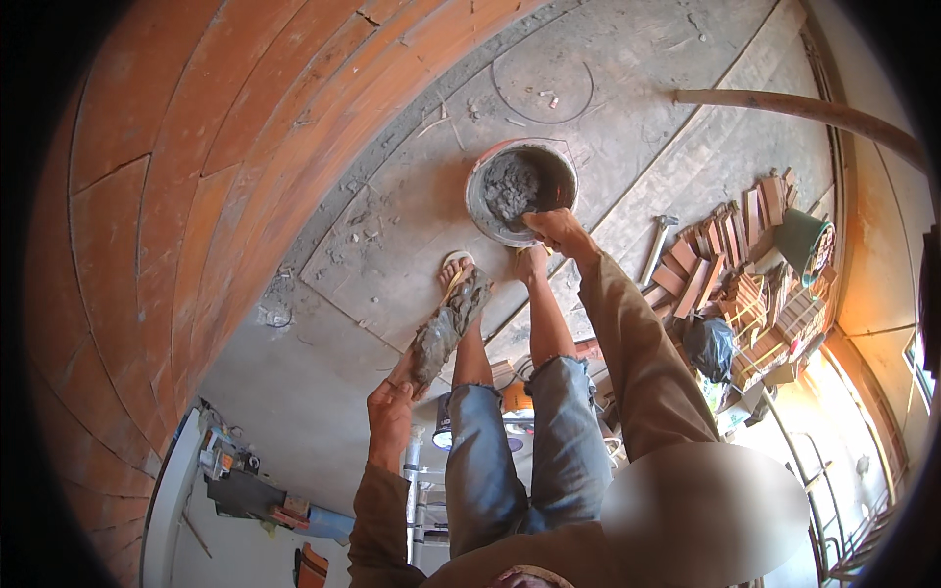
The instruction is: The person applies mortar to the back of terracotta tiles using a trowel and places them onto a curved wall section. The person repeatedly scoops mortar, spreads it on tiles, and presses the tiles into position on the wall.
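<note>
My left hand (390, 416) is closed around the near end of a long, narrow strip, apparently a brick tile (400, 370). Wet grey mortar (446, 331) lies thick along its upper face, hiding most of it. Ahead, a round bucket (474, 208) stands on the floor with lumpy grey mortar (512, 186) inside. My right hand (557, 227) is at the bucket's near right rim, fingers curled and reaching just inside. Whatever those fingers grip, if anything, is hidden. My feet are behind the bucket, the left in a sandal (455, 278).
A wall clad in long orange-brown tiles (186, 176) curves along the left. To the right lie a hammer (659, 247), a heap of brick tiles (698, 284), a green container (799, 243) and a black bag (708, 351). A pole (784, 101) leans in at upper right. Mortar crumbs litter the floor.
</note>
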`<action>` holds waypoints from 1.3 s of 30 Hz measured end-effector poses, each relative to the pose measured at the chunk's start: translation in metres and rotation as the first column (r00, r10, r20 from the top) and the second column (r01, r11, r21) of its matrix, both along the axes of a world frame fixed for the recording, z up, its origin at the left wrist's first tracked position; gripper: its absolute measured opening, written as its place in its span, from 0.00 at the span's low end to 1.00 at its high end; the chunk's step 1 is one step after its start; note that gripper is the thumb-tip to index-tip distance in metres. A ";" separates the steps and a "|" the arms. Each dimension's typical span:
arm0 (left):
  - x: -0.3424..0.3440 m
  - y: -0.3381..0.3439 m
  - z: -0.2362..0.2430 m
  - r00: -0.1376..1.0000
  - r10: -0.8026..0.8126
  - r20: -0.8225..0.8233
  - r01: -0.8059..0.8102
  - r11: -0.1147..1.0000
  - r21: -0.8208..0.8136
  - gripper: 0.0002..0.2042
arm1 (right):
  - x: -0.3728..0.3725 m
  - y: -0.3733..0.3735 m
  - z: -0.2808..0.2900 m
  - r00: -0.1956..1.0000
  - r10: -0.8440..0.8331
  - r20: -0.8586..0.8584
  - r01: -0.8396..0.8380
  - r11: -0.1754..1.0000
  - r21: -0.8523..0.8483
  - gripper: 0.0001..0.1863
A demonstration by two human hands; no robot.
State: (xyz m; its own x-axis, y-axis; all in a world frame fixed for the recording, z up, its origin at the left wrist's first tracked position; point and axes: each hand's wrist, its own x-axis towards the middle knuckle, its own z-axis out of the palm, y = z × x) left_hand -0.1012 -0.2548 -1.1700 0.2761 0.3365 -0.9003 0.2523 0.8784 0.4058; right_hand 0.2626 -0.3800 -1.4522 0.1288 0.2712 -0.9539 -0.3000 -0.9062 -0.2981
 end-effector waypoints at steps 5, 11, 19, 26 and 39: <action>0.005 0.004 0.006 0.998 -0.053 -0.017 0.054 0.998 0.042 0.24 | -0.032 -0.015 -0.003 0.302 -0.801 -0.517 0.879 0.444 -0.174 0.17; 0.002 0.004 0.006 0.996 -0.092 -0.008 0.092 0.995 0.032 0.24 | -0.038 -0.014 0.018 0.955 -0.131 0.265 0.093 0.984 0.151 0.18; 0.010 0.000 0.001 0.996 -0.086 0.012 0.086 0.996 0.014 0.24 | -0.049 -0.023 -0.004 0.008 0.414 0.910 -0.703 0.649 -0.289 0.15; 0.011 0.001 0.013 0.997 -0.070 -0.021 0.071 0.996 0.061 0.25 | -0.037 0.001 0.039 0.129 0.483 0.866 -0.795 0.573 -0.201 0.15; 0.027 0.007 0.000 0.999 -0.043 0.026 0.042 0.998 0.045 0.25 | -0.026 0.037 0.065 0.129 0.713 0.690 -0.877 0.407 -0.257 0.11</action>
State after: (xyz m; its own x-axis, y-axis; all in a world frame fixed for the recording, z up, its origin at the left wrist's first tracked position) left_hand -0.0746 -0.2475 -1.1703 0.3149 0.3635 -0.8768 0.2773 0.8482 0.4512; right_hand 0.2366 -0.3431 -1.3873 0.2212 0.7473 -0.6266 0.8940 -0.4121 -0.1758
